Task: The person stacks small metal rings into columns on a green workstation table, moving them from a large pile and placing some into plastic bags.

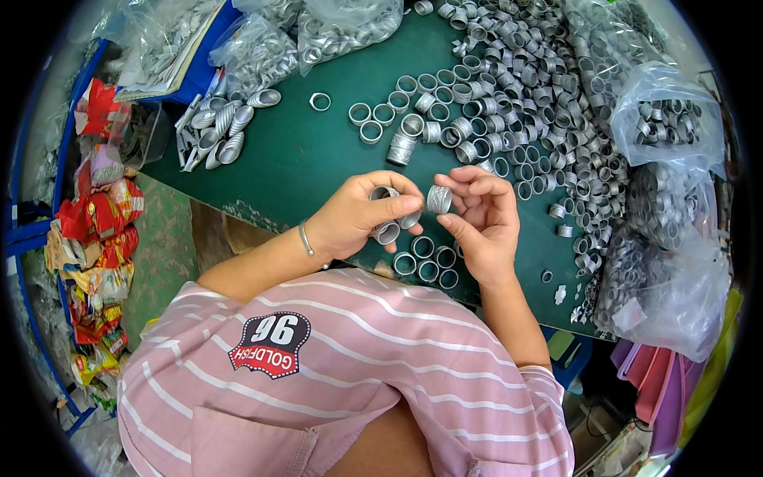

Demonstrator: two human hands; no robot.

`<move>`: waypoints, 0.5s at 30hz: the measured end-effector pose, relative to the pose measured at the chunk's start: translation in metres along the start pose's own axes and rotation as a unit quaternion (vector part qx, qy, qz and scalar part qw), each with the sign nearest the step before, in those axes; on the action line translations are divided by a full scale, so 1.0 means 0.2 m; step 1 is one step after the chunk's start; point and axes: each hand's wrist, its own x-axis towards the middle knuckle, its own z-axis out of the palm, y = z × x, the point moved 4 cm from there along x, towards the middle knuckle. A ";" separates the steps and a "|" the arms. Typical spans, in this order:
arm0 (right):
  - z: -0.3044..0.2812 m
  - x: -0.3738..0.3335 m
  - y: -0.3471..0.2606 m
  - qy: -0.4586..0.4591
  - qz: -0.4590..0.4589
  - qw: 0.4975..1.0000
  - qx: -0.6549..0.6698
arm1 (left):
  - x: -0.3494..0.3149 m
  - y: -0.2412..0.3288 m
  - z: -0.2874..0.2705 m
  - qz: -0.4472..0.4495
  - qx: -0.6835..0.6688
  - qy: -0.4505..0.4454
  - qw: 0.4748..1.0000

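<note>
Several grey metal rings (387, 232) are gathered in my left hand (350, 215), its fingers curled around them and its thumb over the top. Between thumb and fingertips, my right hand (489, 222) pinches a single metal ring (439, 199) with a patterned outer face, close to the left hand's fingertips. Below the hands, a small group of rings (427, 270) lies by the table's near edge. Beyond them stands a short stack of rings (401, 149). More loose rings (383, 114) sit side by side left of a large heap of rings (524, 87).
The green table (278, 151) carries a lone angular ring (320, 101) and a bundle of oval metal pieces (230, 123) at left. Clear bags (668, 119) of rings line the right side. A blue bin (195, 79) stands far left; colourful packets (99, 215) hang beside the table.
</note>
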 end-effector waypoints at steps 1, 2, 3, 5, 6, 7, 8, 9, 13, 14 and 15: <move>0.01 0.00 0.00 -0.005 -0.004 1.000 -0.006 | 0.00 0.01 0.01 0.001 0.019 0.000 1.000; 0.03 -0.01 -0.01 -0.011 -0.009 1.000 -0.012 | -0.01 0.02 0.02 0.002 0.038 0.000 0.999; 0.04 -0.01 -0.01 -0.015 -0.014 1.000 -0.018 | -0.01 0.02 0.04 0.002 0.057 -0.002 0.998; 0.04 -0.01 -0.01 0.000 -0.015 0.999 -0.031 | -0.01 0.04 0.06 0.107 0.137 0.026 0.984; 0.05 -0.01 -0.01 0.026 -0.006 0.999 -0.026 | -0.02 0.05 0.06 0.154 0.176 0.025 0.972; 0.05 0.00 -0.01 0.052 0.004 0.998 -0.022 | -0.02 0.05 0.06 0.199 0.214 0.023 0.956; 0.02 -0.01 0.01 0.065 0.058 0.996 -0.034 | -0.03 0.06 0.06 0.223 0.245 0.028 0.943; -0.03 -0.02 0.02 0.079 0.112 0.989 -0.048 | -0.03 0.07 0.06 0.246 0.276 0.030 0.929; 0.01 -0.05 0.02 0.025 0.194 0.977 -0.083 | -0.04 0.10 0.09 0.380 0.435 0.030 0.816; 0.01 -0.06 0.05 0.032 0.155 0.987 -0.038 | -0.03 0.09 0.07 0.340 0.399 0.045 0.850; 0.01 -0.05 0.04 0.042 0.120 0.992 0.002 | -0.03 0.08 0.06 0.300 0.362 0.060 0.880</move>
